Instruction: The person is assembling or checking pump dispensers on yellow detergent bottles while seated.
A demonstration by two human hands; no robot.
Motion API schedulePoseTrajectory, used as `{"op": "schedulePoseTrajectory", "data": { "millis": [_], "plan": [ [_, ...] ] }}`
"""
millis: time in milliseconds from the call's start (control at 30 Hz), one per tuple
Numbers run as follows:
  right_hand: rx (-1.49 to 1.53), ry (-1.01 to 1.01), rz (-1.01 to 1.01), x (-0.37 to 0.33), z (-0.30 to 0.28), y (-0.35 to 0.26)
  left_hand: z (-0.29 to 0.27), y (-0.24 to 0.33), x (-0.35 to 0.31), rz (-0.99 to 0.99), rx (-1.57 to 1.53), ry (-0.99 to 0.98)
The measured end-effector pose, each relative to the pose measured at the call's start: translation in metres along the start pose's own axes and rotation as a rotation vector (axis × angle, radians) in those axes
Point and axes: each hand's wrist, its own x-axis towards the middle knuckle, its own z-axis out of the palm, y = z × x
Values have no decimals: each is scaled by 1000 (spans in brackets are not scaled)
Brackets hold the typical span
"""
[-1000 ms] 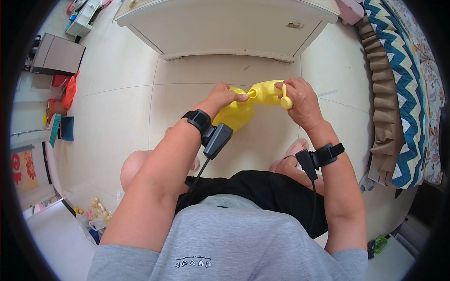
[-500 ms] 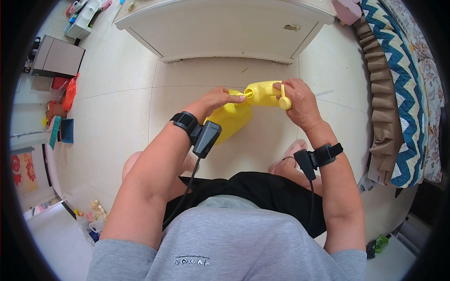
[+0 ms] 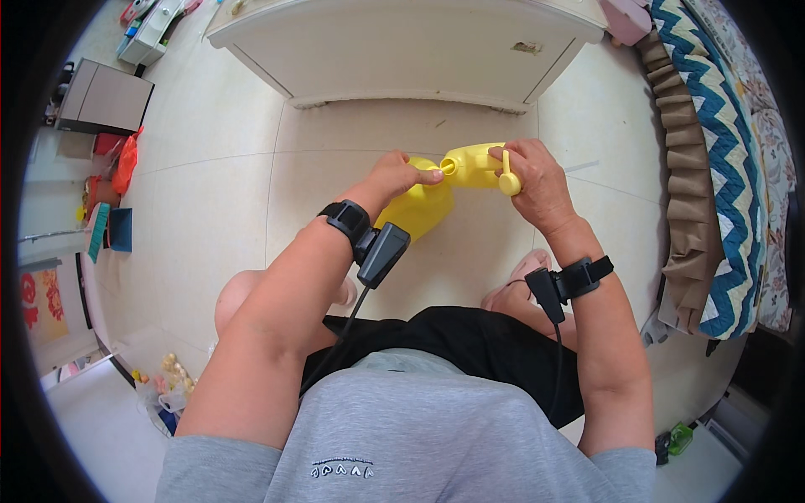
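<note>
My left hand (image 3: 402,176) is closed around the top end of a yellow plastic container (image 3: 423,210), its thumb reaching toward the right. The container's body slants down beneath my left wrist, partly hidden by the hand and a black wrist device. Close to the thumb tip is the round open mouth of a second yellow plastic piece, a handled bottle-like part (image 3: 474,165). My right hand (image 3: 537,180) grips its handle end. A round yellow cap-like disc (image 3: 509,184) on a strap hangs by my right fingers. Whether the two yellow pieces are joined, I cannot tell.
A white cabinet (image 3: 402,54) stands ahead on the tiled floor (image 3: 210,193). To the right is a bed with a zigzag-patterned cover (image 3: 713,168). Along the left are a grey box-shaped cabinet (image 3: 105,96), a red bag (image 3: 127,163) and a blue dustpan (image 3: 121,230).
My left forearm has shifted slightly right, and the yellow container under it has swung a little with it. My right hand has stayed almost still.
</note>
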Motion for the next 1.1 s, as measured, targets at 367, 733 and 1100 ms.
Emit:
{"op": "schedulePoseTrajectory", "data": {
  "millis": [367, 733, 1100],
  "plan": [
    [-38, -8, -35, -2, 2, 3, -1, -6, 10, 44, 84, 27],
    [-5, 18, 2, -2, 0, 2, -17, 2, 0, 5, 63, -210],
    [-8, 11, -30, 2, -3, 0, -13, 16, -10, -43, 64, -143]
  ]
}}
